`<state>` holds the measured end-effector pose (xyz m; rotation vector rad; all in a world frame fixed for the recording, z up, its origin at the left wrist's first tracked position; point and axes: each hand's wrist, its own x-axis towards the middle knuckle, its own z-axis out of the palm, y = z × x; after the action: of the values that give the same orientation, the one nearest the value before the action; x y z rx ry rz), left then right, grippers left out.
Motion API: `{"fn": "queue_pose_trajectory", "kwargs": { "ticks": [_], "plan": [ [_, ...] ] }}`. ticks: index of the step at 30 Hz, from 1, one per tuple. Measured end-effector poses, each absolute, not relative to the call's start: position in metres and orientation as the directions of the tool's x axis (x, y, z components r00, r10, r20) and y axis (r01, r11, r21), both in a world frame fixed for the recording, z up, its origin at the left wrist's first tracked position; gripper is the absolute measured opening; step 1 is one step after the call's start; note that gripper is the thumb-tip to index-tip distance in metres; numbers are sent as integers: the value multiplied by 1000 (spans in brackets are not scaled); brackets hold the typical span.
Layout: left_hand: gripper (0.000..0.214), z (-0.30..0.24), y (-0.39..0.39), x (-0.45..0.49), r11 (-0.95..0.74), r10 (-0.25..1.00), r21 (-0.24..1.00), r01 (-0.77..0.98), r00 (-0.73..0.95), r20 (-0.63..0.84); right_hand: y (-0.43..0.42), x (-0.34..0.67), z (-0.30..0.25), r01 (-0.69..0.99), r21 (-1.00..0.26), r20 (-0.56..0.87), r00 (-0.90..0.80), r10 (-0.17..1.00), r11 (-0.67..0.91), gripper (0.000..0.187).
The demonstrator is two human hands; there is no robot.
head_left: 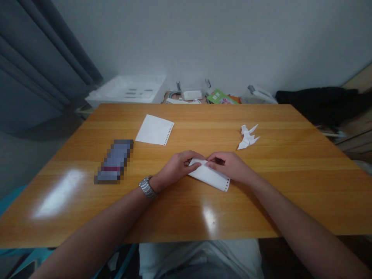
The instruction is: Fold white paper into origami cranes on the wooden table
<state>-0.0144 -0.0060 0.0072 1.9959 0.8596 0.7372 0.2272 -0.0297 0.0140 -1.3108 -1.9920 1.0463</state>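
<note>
A white sheet of paper [210, 176], folded into a narrow strip with punched holes at its right end, lies slanted near the middle of the table. My left hand [181, 164] grips its upper left part, thumb on top and fingers behind. At the upper edge, close beside it, my right hand [226, 164] pinches the same paper between thumb and fingers. Both hands are closed, and their fingertips almost meet. The far side of the folded paper is partly hidden by the fingers. A silver watch [148, 188] sits on the left wrist.
On the wooden table [174, 217] lie a flat hole-edged sheet [155, 130], a blurred phone-like object [114, 161] at left and a folded paper figure [248, 137] at right. Behind stand a white tray [128, 89], a green booklet [221, 97] and dark cloth [319, 102].
</note>
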Motion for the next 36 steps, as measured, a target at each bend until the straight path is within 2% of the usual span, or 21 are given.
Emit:
{"fn": "queue_pose_trajectory", "kwargs": {
  "ticks": [8,11,17,20,23,31,36],
  "plan": [
    [23,8,-6,-17,-412,754,869,274,638,156,-31,227,10,489,-853,-48,-425,904,184,27],
    [25,6,-6,-17,-359,772,896,262,624,126,-32,227,8,490,-852,-45,-416,908,183,28],
    [52,3,-4,-12,-105,910,993,53,407,74,-30,228,8,415,-899,15,-291,957,140,33],
    [43,4,-6,-8,75,924,995,-73,381,-41,-29,227,8,353,-929,44,-193,980,111,34],
    [38,4,-10,-6,171,922,977,-126,371,-113,-29,226,8,331,-937,67,-141,988,111,33],
    [35,1,-12,-4,218,943,950,-224,301,-145,-30,224,6,330,-935,102,-97,990,128,31],
    [37,5,-11,-4,189,958,971,-150,244,-149,-32,223,8,351,-925,121,-90,989,146,32]
  ]
}}
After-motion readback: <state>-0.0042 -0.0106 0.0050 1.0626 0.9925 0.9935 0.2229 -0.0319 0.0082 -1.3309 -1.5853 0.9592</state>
